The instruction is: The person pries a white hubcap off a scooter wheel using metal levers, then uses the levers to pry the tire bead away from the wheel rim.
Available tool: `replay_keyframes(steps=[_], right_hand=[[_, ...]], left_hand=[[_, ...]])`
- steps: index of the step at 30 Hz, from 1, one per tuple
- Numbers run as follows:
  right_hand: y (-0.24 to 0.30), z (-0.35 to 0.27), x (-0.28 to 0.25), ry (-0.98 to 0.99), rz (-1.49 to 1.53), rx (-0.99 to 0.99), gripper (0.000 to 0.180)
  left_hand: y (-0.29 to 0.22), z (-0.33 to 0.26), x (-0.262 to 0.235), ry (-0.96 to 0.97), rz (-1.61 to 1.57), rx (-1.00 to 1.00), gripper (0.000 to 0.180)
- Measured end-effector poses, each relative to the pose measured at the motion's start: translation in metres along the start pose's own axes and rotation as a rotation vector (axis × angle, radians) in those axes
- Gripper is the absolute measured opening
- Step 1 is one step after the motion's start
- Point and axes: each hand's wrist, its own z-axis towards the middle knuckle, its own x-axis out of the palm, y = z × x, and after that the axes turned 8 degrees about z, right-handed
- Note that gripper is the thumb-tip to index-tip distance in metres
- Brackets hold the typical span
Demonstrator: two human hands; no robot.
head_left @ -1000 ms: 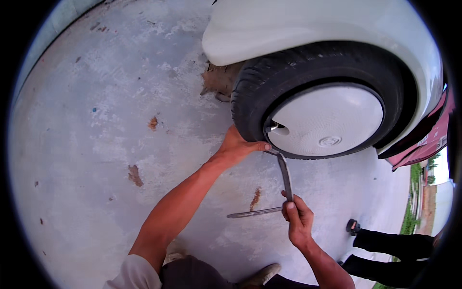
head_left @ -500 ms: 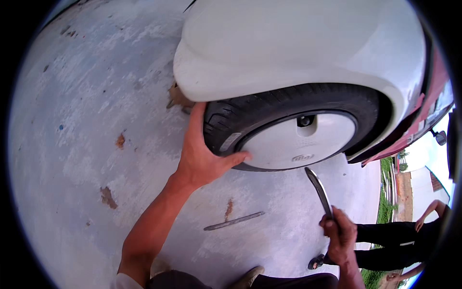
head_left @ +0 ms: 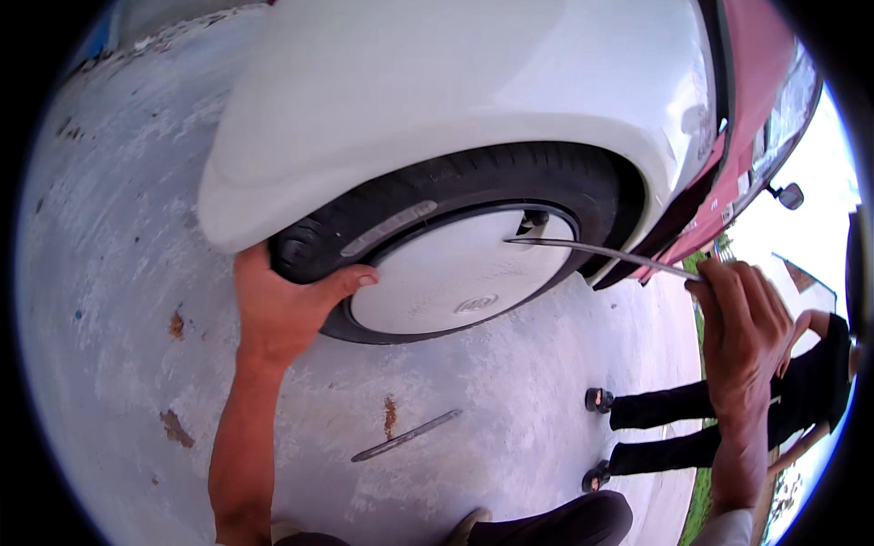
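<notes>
My left hand (head_left: 284,305) grips the black tire (head_left: 510,175) at its left end, thumb over the sidewall toward the cover's edge and fingers hidden behind the tread. A smooth white wheel cover (head_left: 432,278) fills the middle of the wheel. Near the cover's top right is a cutout (head_left: 533,221) with a dark part inside. A slim curved metal tire lever (head_left: 624,255) is held in my right hand (head_left: 745,332). Its tip reaches across the cover to just below the cutout; whether it touches is unclear. Another metal lever (head_left: 407,436) lies on the floor below the wheel.
A white fender (head_left: 437,82) arches close over the tire, joined to a pinkish-red car body (head_left: 756,55) on the right. Another person (head_left: 683,409) in dark clothes stands at the right, beside my right forearm. Grey concrete floor (head_left: 118,273) spreads out at left.
My right hand has risen and swung the lever from below the wheel to the cover's cutout. The left hand keeps its hold on the tire. The whole view has shifted.
</notes>
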Motion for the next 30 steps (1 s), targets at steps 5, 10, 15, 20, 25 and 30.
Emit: replay_keyframes(steps=[5,10,15,20,25,30], right_hand=[[-0.024,0.012,-0.014,0.054,-0.090,-0.041,0.025],[-0.028,0.003,-0.005,0.122,-0.021,-0.004,0.020],[-0.011,0.022,0.019,0.081,0.047,-0.108,0.024],[-0.023,0.031,0.017,0.139,0.006,-0.248,0.027],[-0.039,0.024,0.018,0.000,0.176,-0.330,0.030],[-0.044,0.019,-0.005,0.115,0.158,-0.255,0.031]], left_hand=[[-0.001,0.001,0.004,0.010,-0.008,0.128,0.076],[-0.006,0.005,0.001,0.072,0.064,0.017,0.096],[-0.018,0.012,-0.004,0.036,0.175,0.020,0.081],[-0.022,0.007,0.011,-0.018,0.193,-0.007,0.096],[-0.016,-0.012,-0.009,0.083,0.057,-0.220,0.104],[-0.010,-0.029,-0.026,0.071,-0.138,-0.353,0.088]])
